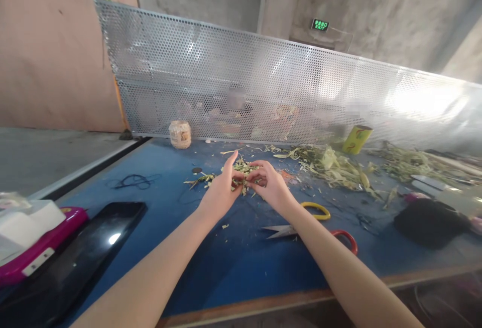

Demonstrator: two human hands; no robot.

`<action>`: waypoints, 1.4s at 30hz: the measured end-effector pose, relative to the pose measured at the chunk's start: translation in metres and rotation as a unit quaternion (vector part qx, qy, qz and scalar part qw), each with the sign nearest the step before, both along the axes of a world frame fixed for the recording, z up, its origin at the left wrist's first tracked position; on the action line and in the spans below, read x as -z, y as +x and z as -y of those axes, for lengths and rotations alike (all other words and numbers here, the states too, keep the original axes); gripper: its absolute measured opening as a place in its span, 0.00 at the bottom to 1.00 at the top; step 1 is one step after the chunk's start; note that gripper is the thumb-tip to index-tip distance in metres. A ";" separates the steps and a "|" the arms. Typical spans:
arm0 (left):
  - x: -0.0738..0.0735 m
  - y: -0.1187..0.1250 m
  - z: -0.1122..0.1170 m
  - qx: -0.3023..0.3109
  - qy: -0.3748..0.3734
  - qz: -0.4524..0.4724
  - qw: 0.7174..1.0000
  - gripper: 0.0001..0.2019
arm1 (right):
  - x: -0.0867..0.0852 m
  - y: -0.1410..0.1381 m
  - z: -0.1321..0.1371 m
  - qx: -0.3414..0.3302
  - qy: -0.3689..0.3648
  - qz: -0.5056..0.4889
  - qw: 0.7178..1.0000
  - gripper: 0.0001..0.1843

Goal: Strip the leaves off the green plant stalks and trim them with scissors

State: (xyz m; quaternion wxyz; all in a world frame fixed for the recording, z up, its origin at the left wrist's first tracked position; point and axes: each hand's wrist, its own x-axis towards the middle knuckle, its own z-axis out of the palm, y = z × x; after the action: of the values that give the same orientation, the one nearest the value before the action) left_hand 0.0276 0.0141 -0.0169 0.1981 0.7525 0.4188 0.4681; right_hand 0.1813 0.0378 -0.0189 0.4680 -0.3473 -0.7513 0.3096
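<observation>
Over the middle of the blue table, my left hand [225, 183] and my right hand [269, 181] come together, fingertips almost meeting. The left thumb points up while its other fingers curl inward. My right hand has its fingers bent in a pinch. Whatever lies between the fingertips is too small to make out. Right at the hands lies a small heap of shredded yellow-green plant scraps [244, 168]. Scissors [281, 231] with one yellow and one red handle lie partly under my right forearm, blades pointing left.
A perforated metal panel [211, 62] borders the table's [222, 272] back. Before it stand a whitish jar [180, 134] and a yellow-green can [357, 139]. Dried husks [335, 167] spread at right, near a black object [429, 222]. Dark cord [135, 181] and a black phone-like slab [83, 252] lie left.
</observation>
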 end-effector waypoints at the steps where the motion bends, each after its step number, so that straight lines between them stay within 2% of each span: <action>1: -0.001 0.000 0.001 -0.003 -0.001 -0.009 1.000 0.36 | 0.000 0.000 -0.001 0.001 -0.009 -0.008 1.000 0.22; 7: -0.005 0.001 0.005 -0.011 0.004 -0.039 0.999 0.36 | -0.003 -0.001 0.000 0.015 -0.062 -0.067 0.996 0.25; 13: -0.007 0.001 0.007 -0.005 0.025 -0.043 0.999 0.34 | -0.010 0.000 0.004 0.025 -0.145 -0.105 0.983 0.28; 23: -0.009 0.003 0.011 -0.009 0.035 -0.051 0.998 0.33 | -0.017 0.001 0.010 0.046 -0.143 -0.096 0.984 0.26; 30: -0.007 0.007 0.013 -0.023 0.010 0.051 0.998 0.34 | -0.015 0.003 0.006 0.054 -0.140 -0.106 0.983 0.26; 34: -0.006 0.010 0.012 -0.006 -0.023 0.136 0.990 0.37 | -0.017 0.004 0.007 0.039 -0.171 -0.124 0.977 0.25; 38: -0.006 0.012 0.011 0.014 -0.042 0.190 0.981 0.41 | -0.022 0.003 0.011 0.044 -0.193 -0.100 0.975 0.23; 42: -0.007 0.013 0.010 0.027 -0.067 0.231 0.970 0.43 | -0.022 0.004 0.011 0.031 -0.183 -0.084 0.979 0.21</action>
State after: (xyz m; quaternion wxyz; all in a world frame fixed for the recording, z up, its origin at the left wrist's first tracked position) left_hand 0.0409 0.0037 -0.0102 0.3522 0.6201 0.3711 0.5948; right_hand 0.1849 0.0266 0.0030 0.4671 -0.4231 -0.6289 0.4553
